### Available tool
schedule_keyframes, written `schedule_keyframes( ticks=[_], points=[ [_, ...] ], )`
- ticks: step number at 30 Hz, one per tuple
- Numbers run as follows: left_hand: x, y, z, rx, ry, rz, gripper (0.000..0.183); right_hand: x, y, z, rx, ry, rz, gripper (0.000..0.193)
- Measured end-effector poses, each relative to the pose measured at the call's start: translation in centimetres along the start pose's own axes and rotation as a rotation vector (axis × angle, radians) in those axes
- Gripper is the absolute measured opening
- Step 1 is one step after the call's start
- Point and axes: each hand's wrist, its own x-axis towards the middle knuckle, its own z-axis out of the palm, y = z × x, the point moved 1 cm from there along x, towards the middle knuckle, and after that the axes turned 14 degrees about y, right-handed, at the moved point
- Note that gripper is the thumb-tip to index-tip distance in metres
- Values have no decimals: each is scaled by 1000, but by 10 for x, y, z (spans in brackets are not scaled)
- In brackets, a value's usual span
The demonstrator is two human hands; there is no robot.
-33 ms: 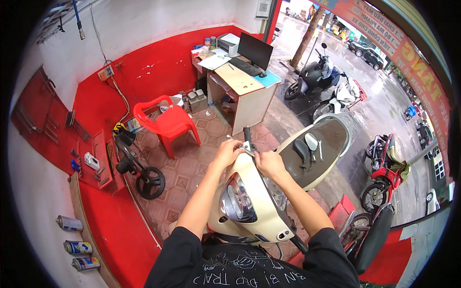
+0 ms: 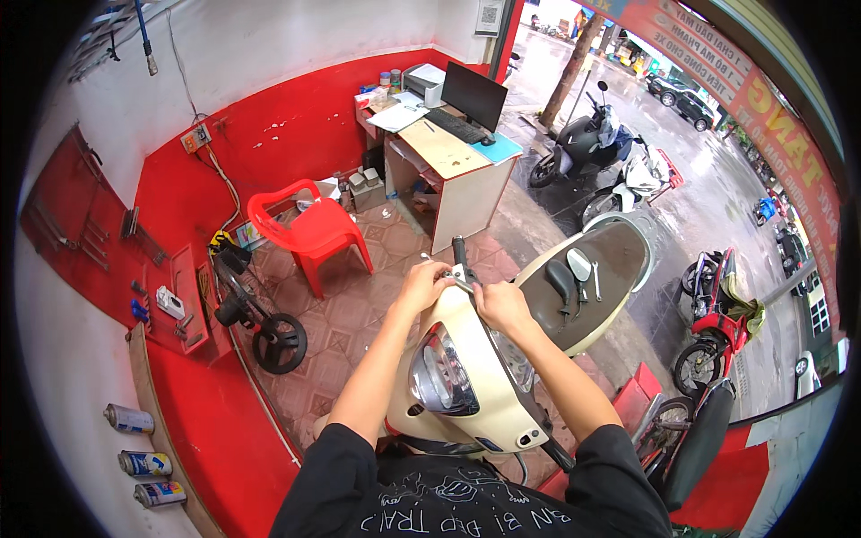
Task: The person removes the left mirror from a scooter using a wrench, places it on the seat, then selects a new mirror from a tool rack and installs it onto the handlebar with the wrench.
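Cream plastic scooter headlight cover [image 2: 466, 377]: both hands work at its top; left hand [image 2: 423, 285] and right hand [image 2: 500, 305] pinch the black handlebar end [image 2: 461, 254], so careful loosening seems next.

Bright daylight from the open street side — sharp centre, fisheye-bent edges, black rim.

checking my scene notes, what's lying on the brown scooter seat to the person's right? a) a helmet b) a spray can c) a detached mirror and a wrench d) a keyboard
c: a detached round mirror and a slim wrench lie on the brown scooter seat, beside a dark mirror housing; the spray cans stand by the wall on the left and the keyboard is on the desk.
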Motion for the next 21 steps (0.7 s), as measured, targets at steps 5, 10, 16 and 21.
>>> schedule_keyframes(
  ticks=[5,10,16,21],
  points=[
    [0,5,-2,47,-19,5,27,-2,2,0,31,18,-7,53],
    [0,5,-5,83,-8,34,28,-2,2,-1,39,20,-44,53],
    [-10,2,-14,161,36,91,31,19,31,11,-39,11,-129,50],
    [-11,6,-8,-3,36,-27,27,59,46,-4,-156,3,-384,49]
  ],
)
